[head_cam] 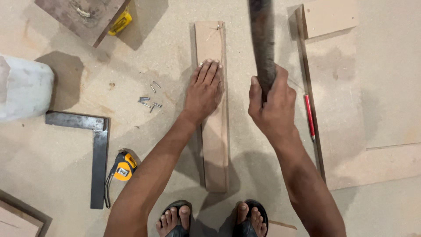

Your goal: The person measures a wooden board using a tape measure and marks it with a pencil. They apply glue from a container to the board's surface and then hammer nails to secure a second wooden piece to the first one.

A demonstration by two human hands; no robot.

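Centre of frame: a long, narrow tan board of pressed wood (pixel 215 131) lies flat on the dusty sheet floor, running from top centre down to the sandalled feet (pixel 210 219) at the bottom edge. The left hand (pixel 205 90) lies palm-down on its upper half, fingers straight and together, pressing rather than gripping, fingertips just short of a small pale fastener or splinter near the board's top end (pixel 215 30) — too small to tell which. The right hand (pixel 272 103) is wrapped tight around a dark, blurred handle of a striking tool (pixel 263 39) that rises out of the top of the frame; its head is out of view. Risk as judged: those flat fingertips lie close to the likely strike spot, so a glancing blow could land on them. The board is held by one palm only, so it may skid or tip on the dust. Toes sit just beside the board's lower end, bare in open sandals. Left of centre, a scatter of small metal nails (pixel 150 98) lies loose — easy to kneel on. Further left: a dark steel try square (pixel 98 153), a yellow tape measure (pixel 123 169). Right of the hand, a red pencil (pixel 309 116) rests along a thin wood strip (pixel 309 96) and could roll underfoot.
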